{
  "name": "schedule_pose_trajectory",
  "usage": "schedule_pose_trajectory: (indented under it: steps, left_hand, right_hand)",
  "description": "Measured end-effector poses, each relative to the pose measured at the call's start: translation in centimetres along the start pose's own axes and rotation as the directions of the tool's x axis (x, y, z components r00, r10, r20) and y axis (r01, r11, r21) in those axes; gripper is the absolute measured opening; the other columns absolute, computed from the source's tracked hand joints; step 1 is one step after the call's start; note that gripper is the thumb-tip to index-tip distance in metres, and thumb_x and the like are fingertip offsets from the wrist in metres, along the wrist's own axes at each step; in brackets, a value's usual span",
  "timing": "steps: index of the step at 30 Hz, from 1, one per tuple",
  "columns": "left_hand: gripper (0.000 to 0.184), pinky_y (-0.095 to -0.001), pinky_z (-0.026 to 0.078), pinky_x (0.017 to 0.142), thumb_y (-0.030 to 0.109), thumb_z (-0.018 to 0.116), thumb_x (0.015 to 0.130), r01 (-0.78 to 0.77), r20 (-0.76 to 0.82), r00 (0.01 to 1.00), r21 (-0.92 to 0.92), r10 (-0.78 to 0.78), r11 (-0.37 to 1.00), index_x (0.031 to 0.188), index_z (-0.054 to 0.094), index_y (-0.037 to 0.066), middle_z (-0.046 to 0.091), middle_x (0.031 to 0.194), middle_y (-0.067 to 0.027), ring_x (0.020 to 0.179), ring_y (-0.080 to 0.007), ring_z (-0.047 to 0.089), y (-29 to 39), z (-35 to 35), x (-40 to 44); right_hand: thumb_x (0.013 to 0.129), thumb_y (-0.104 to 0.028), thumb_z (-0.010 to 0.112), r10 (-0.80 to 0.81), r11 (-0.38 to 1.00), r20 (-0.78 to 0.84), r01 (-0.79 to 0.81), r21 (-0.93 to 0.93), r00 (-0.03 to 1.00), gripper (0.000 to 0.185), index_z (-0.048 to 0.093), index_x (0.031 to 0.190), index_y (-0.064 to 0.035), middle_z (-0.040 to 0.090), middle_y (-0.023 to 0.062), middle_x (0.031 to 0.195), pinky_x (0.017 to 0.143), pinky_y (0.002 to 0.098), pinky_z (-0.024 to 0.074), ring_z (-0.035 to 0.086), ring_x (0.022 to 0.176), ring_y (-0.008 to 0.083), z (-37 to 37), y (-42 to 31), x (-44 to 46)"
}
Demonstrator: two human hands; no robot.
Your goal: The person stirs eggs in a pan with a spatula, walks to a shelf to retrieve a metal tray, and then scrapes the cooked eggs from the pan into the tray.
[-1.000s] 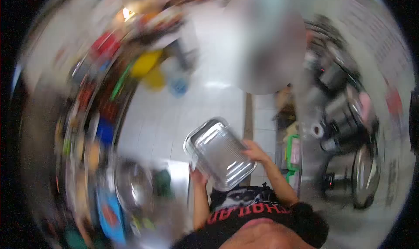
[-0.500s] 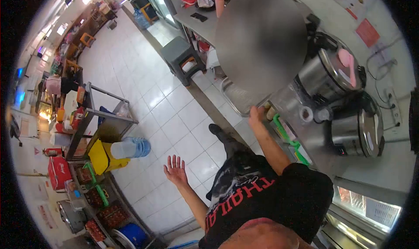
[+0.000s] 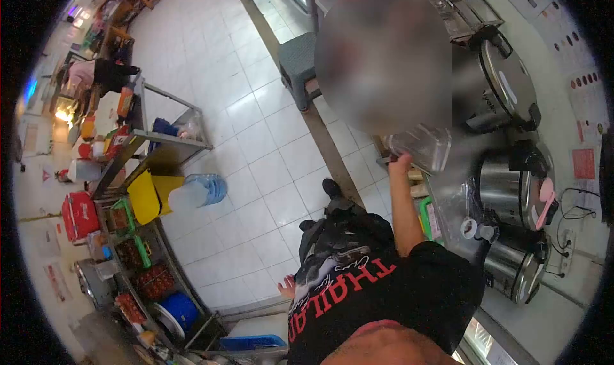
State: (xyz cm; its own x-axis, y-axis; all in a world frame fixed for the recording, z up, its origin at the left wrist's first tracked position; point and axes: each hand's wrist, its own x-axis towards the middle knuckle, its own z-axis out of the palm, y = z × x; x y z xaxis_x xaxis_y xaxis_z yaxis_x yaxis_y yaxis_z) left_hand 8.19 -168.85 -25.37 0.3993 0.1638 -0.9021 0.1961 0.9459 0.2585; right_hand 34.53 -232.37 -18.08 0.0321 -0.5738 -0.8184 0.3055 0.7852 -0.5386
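My right hand (image 3: pixel 401 165) reaches forward to the counter's edge, at the near corner of a shallow, see-through or shiny tray (image 3: pixel 423 149). Its fingers look closed at the tray's rim, though they are small and partly blurred. Low beside my body, my left hand (image 3: pixel 288 287) holds nothing; its fingers are apart, and my black shirt (image 3: pixel 384 288) covers part of the hand. A round grey blur hides what lies just beyond the tray.
Metal cookers (image 3: pixel 508 189) line the counter on the right, near a small cup (image 3: pixel 469 228). A grey stool (image 3: pixel 299 64) stands ahead. To the left are a water bottle (image 3: pixel 208 191), a yellow bin (image 3: pixel 150 195) and shelving with green-handled baskets (image 3: pixel 142 252). Another person (image 3: pixel 96 74) is far left.
My view has shifted. The tray has moved from left of my right hand to its right, beside the counter. My left hand has dropped from in front of me to beside my body.
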Motion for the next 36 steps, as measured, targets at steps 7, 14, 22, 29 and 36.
schedule_pose_trajectory:
  steps: [7, 14, 22, 29, 36]
  left_hand:
    - [0.053, -0.0445, 0.045, 0.087, 0.042, 0.061, 0.079, -0.101, -0.072, 0.991, 0.144, 0.113, 0.984, 0.117, 0.05, 0.008, 0.053, 0.111, -0.0118, 0.101, -0.0296, 0.052, 0.0, 2.7, -2.1]
    - [0.052, -0.0465, 0.043, 0.09, 0.039, 0.061, 0.08, -0.211, -0.157, 0.956, 0.212, 0.246, 0.954, 0.121, 0.049, 0.009, 0.049, 0.118, -0.0137, 0.105, -0.0323, 0.05, 0.4, 5.9, -4.5]
    - [0.053, -0.0487, 0.042, 0.092, 0.035, 0.06, 0.082, -0.347, -0.02, 0.925, 0.355, 0.378, 0.868, 0.127, 0.048, 0.01, 0.045, 0.126, -0.0159, 0.109, -0.0353, 0.049, 0.5, -0.3, -5.7]
    - [0.047, -0.0413, 0.045, 0.085, 0.046, 0.047, 0.089, -0.495, -0.134, 0.856, 0.074, 0.5, 0.866, 0.123, 0.046, 0.014, 0.053, 0.119, -0.0073, 0.103, -0.0264, 0.053, 0.8, 2.0, -8.1]
    - [0.056, -0.0397, 0.048, 0.077, 0.052, 0.057, 0.08, -0.433, -0.406, 0.845, -0.14, 0.347, 0.891, 0.119, 0.05, 0.011, 0.06, 0.105, -0.0079, 0.089, -0.0242, 0.059, 9.2, 5.7, -2.3]
  right_hand:
    - [0.084, -0.02, 0.057, -0.059, 0.991, 0.084, 0.048, 0.125, 0.995, 0.036, 0.053, 0.114, -0.0024, 0.055, 0.0161, 0.115, 0.084, 0.0414, 0.0454, 0.053, 0.103, 0.0308, 15.8, 6.4, -0.5]
    - [0.083, -0.025, 0.061, -0.472, 0.432, 0.216, 0.438, -0.788, 0.855, 0.046, 0.048, 0.118, 0.0018, 0.049, 0.0235, 0.125, 0.091, 0.0457, 0.0429, 0.048, 0.116, 0.0361, 33.5, 4.2, 8.2]
    - [0.081, -0.02, 0.062, -0.634, -0.019, 0.613, 0.783, -0.621, 0.471, 0.068, 0.031, 0.137, 0.002, 0.036, 0.0251, 0.138, 0.105, 0.0445, 0.0304, 0.037, 0.128, 0.0367, 36.9, 4.3, 12.1]
    - [0.086, -0.033, 0.051, -0.148, 0.888, 0.755, 0.422, -0.183, 0.638, 0.05, 0.047, 0.127, -0.0037, 0.046, 0.0124, 0.134, 0.109, 0.0436, 0.0239, 0.034, 0.13, 0.0277, 31.4, 13.3, 8.3]
    - [0.092, -0.019, 0.044, 0.99, -0.105, -0.071, -0.297, -0.949, -0.121, 0.025, 0.056, 0.109, -0.0033, 0.063, 0.0137, 0.094, 0.064, 0.0366, 0.0527, 0.062, 0.074, 0.0228, 10.6, 46.6, -12.5]
